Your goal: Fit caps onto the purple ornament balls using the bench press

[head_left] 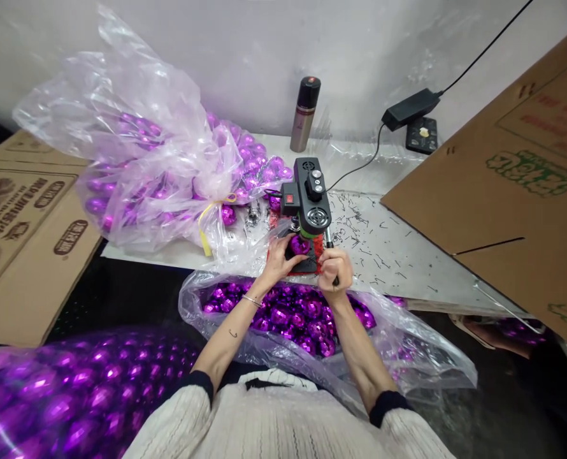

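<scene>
"Ball [299, 245] in position, purple and glittering, right under the head of the black machine [312, 194]! Where are the hands?"

"Left hand [278, 260] has it pinched, thumb on the near side, fingers curled round towards the machine. Right hand [336, 269], just right of the machine, makes a tight fist about the lever [329, 236], the black end poking out below."

"Both busy, then. How far along are we?"

"In the thick of it, I'd say! One ball under the machine, and whether that one is finished I can't tell, with fingers and the machine's head covering the detail. Look just in front of the machine, though: a clear bag [408, 341] gapes at the mouth, crammed with purple balls [297, 313]. If those are waiting, there's plenty left."

"And what counts as done?"

"Harder call! Left of the machine sits a bulging plastic bag [169, 150], gathered at the neck, yellow tie [204, 237] hanging there, the same shiny balls inside. Finished lot or fresh supply? The view doesn't settle it. But right of the machine the table [402, 274] is littered with thin black bits [355, 220], and that hints at a good many rounds already."

"Anything behind the machine?"

"One tall bottle [306, 115], dark-capped, standing clear of the action."
</scene>
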`<state>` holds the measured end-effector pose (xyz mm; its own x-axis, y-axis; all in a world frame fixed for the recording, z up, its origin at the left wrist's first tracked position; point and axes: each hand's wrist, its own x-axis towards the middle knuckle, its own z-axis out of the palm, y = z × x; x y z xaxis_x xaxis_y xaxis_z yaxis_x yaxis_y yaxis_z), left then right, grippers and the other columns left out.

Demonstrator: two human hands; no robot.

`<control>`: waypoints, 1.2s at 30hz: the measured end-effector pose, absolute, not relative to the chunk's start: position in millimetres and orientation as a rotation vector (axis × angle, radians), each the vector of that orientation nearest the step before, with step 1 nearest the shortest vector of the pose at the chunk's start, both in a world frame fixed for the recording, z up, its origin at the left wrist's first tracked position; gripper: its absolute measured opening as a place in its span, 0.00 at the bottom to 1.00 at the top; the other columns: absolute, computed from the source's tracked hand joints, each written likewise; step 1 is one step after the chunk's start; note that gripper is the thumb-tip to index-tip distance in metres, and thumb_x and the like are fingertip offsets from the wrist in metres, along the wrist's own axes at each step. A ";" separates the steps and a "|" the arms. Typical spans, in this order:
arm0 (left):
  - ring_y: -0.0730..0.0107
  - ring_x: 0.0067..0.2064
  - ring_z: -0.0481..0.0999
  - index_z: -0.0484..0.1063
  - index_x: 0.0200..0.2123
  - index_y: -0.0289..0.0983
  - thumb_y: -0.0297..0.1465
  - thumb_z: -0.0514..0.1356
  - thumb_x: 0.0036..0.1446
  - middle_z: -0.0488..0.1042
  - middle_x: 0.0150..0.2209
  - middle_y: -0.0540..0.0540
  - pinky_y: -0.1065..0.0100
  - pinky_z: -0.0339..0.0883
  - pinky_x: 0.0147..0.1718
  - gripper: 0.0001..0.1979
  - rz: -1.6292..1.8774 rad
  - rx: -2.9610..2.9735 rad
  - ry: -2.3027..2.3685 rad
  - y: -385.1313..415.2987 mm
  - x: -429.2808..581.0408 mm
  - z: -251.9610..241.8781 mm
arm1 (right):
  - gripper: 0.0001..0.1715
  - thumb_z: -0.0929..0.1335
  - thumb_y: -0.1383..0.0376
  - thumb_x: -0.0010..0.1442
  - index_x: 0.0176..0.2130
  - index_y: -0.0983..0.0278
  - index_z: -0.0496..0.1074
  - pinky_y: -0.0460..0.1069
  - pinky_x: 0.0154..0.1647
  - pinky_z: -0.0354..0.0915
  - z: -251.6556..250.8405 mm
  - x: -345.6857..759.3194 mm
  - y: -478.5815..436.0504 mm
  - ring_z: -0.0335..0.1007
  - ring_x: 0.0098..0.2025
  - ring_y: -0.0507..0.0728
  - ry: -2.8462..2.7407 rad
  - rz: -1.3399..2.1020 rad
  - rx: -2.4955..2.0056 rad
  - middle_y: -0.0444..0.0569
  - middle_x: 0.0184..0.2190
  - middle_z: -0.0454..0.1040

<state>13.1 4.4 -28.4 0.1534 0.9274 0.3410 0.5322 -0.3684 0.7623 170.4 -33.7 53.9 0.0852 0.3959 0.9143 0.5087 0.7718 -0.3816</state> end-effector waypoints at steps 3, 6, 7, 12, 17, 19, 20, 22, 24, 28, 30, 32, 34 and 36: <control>0.45 0.61 0.81 0.72 0.65 0.38 0.46 0.75 0.60 0.82 0.58 0.34 0.44 0.73 0.63 0.36 1.125 1.915 1.367 -0.5 12.0 -25.2 | 0.21 0.63 0.65 0.74 0.27 0.59 0.67 0.51 0.31 0.66 88.1 167.4 -38.0 0.70 0.29 0.53 -1.408 0.044 -0.857 0.44 0.26 0.72; 0.47 0.63 0.80 0.70 0.68 0.40 0.49 0.72 0.63 0.80 0.61 0.35 0.47 0.74 0.64 0.36 1.211 1.818 1.416 -25.6 3.3 -23.3 | 0.22 0.64 0.63 0.75 0.26 0.59 0.67 0.52 0.34 0.67 116.9 162.8 -40.9 0.71 0.30 0.54 -1.372 0.146 -0.939 0.42 0.23 0.67; 0.48 0.64 0.80 0.69 0.69 0.40 0.49 0.71 0.64 0.79 0.62 0.35 0.48 0.74 0.64 0.36 1.237 1.805 1.431 -38.4 -1.8 -23.6 | 0.23 0.64 0.62 0.75 0.26 0.59 0.66 0.52 0.35 0.67 121.9 161.6 -41.5 0.72 0.31 0.54 -1.376 0.150 -0.951 0.42 0.23 0.66; 0.49 0.61 0.83 0.69 0.69 0.40 0.51 0.70 0.65 0.81 0.60 0.34 0.48 0.78 0.60 0.37 1.019 2.154 1.133 -109.1 -27.1 -35.9 | 0.26 0.63 0.59 0.76 0.25 0.59 0.64 0.52 0.34 0.67 119.1 159.5 -43.7 0.73 0.31 0.54 -1.387 0.103 -0.972 0.43 0.24 0.69; 0.46 0.58 0.84 0.73 0.66 0.40 0.52 0.67 0.66 0.80 0.60 0.31 0.47 0.81 0.55 0.33 0.689 2.379 1.124 -135.3 -24.9 -37.2 | 0.24 0.63 0.64 0.76 0.26 0.59 0.66 0.51 0.33 0.65 113.7 162.8 -45.9 0.72 0.30 0.54 -1.420 0.105 -0.943 0.43 0.24 0.70; 0.53 0.51 0.86 0.79 0.57 0.39 0.48 0.61 0.73 0.84 0.51 0.35 0.54 0.82 0.50 0.22 0.741 2.389 1.118 -119.8 -23.8 -24.0 | 0.22 0.63 0.66 0.75 0.27 0.59 0.66 0.51 0.32 0.64 114.0 164.3 -46.3 0.72 0.30 0.54 -1.440 0.109 -0.914 0.43 0.25 0.71; 0.57 0.44 0.86 0.82 0.49 0.39 0.45 0.57 0.76 0.85 0.43 0.39 0.58 0.81 0.46 0.19 0.781 2.387 1.108 -104.7 -24.9 -14.5 | 0.22 0.63 0.67 0.74 0.27 0.59 0.66 0.51 0.32 0.64 113.9 164.7 -46.5 0.72 0.30 0.53 -1.442 0.109 -0.903 0.43 0.25 0.72; 0.64 0.33 0.80 0.80 0.34 0.39 0.41 0.54 0.78 0.78 0.29 0.45 0.62 0.78 0.40 0.23 0.894 2.351 1.158 -60.2 -30.3 7.4 | 0.21 0.64 0.69 0.73 0.27 0.59 0.66 0.50 0.31 0.63 113.2 164.6 -46.6 0.73 0.30 0.53 -1.437 0.105 -0.892 0.43 0.25 0.72; 0.62 0.36 0.80 0.79 0.34 0.39 0.39 0.55 0.78 0.79 0.31 0.44 0.60 0.77 0.44 0.20 1.086 2.207 1.411 -2.0 -36.6 29.2 | 0.21 0.64 0.69 0.73 0.26 0.59 0.66 0.50 0.31 0.63 111.9 163.7 -46.5 0.73 0.30 0.53 -1.429 0.096 -0.884 0.42 0.24 0.71; 0.51 0.51 0.82 0.80 0.49 0.36 0.32 0.62 0.71 0.84 0.47 0.36 0.56 0.74 0.53 0.10 1.037 1.843 1.765 102.9 -35.3 55.1 | 0.21 0.64 0.70 0.72 0.26 0.60 0.66 0.50 0.31 0.63 109.4 162.2 -46.6 0.73 0.30 0.53 -1.420 0.088 -0.882 0.42 0.24 0.71; 0.47 0.52 0.83 0.80 0.50 0.35 0.33 0.64 0.69 0.84 0.47 0.35 0.56 0.74 0.52 0.11 0.841 1.750 1.791 128.6 -26.6 56.7 | 0.21 0.64 0.71 0.72 0.26 0.60 0.66 0.50 0.31 0.63 108.5 162.7 -46.7 0.73 0.30 0.53 -1.431 0.088 -0.881 0.42 0.24 0.71; 0.44 0.52 0.84 0.81 0.50 0.35 0.32 0.67 0.66 0.85 0.46 0.35 0.57 0.73 0.51 0.11 0.725 1.724 1.786 136.2 -17.4 53.8 | 0.21 0.64 0.71 0.72 0.26 0.60 0.66 0.50 0.31 0.63 107.7 163.6 -46.9 0.73 0.30 0.53 -1.443 0.084 -0.880 0.42 0.24 0.71; 0.43 0.52 0.84 0.81 0.49 0.36 0.31 0.70 0.62 0.85 0.45 0.36 0.58 0.73 0.51 0.13 0.729 1.699 1.778 133.6 -11.9 49.7 | 0.21 0.64 0.71 0.73 0.27 0.60 0.66 0.50 0.31 0.63 107.2 164.3 -47.1 0.73 0.30 0.53 -1.446 0.078 -0.886 0.43 0.24 0.71; 0.46 0.51 0.85 0.79 0.51 0.36 0.31 0.71 0.60 0.85 0.45 0.38 0.59 0.74 0.52 0.16 0.837 1.621 1.732 127.6 -12.6 46.7 | 0.21 0.64 0.70 0.73 0.27 0.60 0.67 0.50 0.31 0.63 107.5 164.5 -47.4 0.72 0.30 0.53 -1.446 0.077 -0.899 0.43 0.25 0.72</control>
<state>-12.6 127.6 46.7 -0.0585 0.9982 -0.0158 0.6081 0.0481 0.7924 164.5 -47.4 107.5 0.1824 0.5518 0.8138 0.4618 0.6826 -0.5664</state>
